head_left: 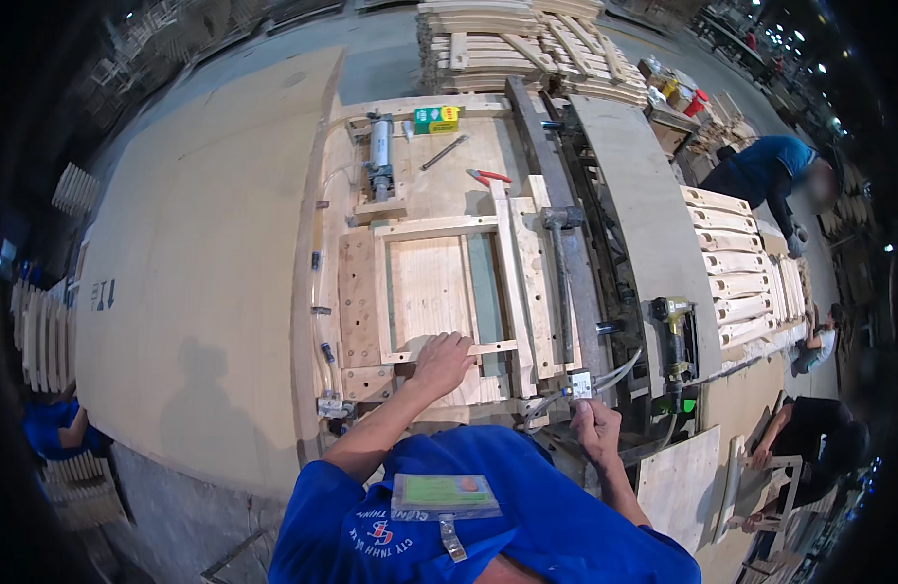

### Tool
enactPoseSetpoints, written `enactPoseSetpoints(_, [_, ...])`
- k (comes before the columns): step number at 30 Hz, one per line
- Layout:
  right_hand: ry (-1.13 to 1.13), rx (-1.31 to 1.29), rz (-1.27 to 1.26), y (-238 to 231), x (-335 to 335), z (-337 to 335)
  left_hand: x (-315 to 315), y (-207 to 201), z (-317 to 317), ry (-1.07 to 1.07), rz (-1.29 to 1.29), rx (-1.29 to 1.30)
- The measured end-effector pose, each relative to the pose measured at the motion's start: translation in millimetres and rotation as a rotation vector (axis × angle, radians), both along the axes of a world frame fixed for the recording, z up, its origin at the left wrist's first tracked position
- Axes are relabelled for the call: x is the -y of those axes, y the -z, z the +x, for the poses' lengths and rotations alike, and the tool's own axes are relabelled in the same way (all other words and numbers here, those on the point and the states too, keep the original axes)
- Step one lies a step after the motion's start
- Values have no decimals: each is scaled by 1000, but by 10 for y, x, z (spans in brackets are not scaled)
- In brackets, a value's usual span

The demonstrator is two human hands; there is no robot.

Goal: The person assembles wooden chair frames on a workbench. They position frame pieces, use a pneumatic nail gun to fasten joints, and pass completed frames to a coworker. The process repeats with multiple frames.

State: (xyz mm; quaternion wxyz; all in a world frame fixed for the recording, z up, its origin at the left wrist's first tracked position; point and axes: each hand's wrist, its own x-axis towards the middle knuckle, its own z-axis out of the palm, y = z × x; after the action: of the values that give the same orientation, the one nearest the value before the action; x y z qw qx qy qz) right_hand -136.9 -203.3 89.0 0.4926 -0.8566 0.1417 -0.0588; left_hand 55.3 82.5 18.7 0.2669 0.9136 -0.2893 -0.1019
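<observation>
A rectangular pale wood frame [382, 282] lies in a wooden clamping jig [359, 302] on the bench before me. My left hand [443, 364] rests over the frame's near rail, fingers bent and close together around it. At the jig's near right corner, my right hand [597, 429] is closed at a small metal air valve [580, 385] with hoses; the part inside the fingers is hidden. Right of the frame lies a hammer [562, 220], its handle toward me. An air cylinder [381, 151] is mounted at the jig's far left.
Red-handled pliers [489, 177] and a green-yellow box [436, 120] lie beyond the frame. A nail gun [675, 341] sits to the right. A large board [206, 282] covers the left. Stacked wooden parts [498, 49] stand behind; co-workers [775, 170] work at right.
</observation>
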Motion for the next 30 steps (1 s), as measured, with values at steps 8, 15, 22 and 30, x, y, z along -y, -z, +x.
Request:
enactPoseSetpoints(8, [-60, 21, -225, -58, 136, 130, 22, -2, 6, 16, 53, 51])
enactPoseSetpoints(15, [59, 145, -380, -132, 189, 206, -5, -60, 147, 140, 170, -25])
enactPoseSetpoints(22, [278, 101, -58, -264, 219, 629, -58, 16, 219, 201, 129, 50])
enactPoseSetpoints(30, [4, -169, 19, 225, -53, 1729, 85, -586, 335, 113, 16, -57])
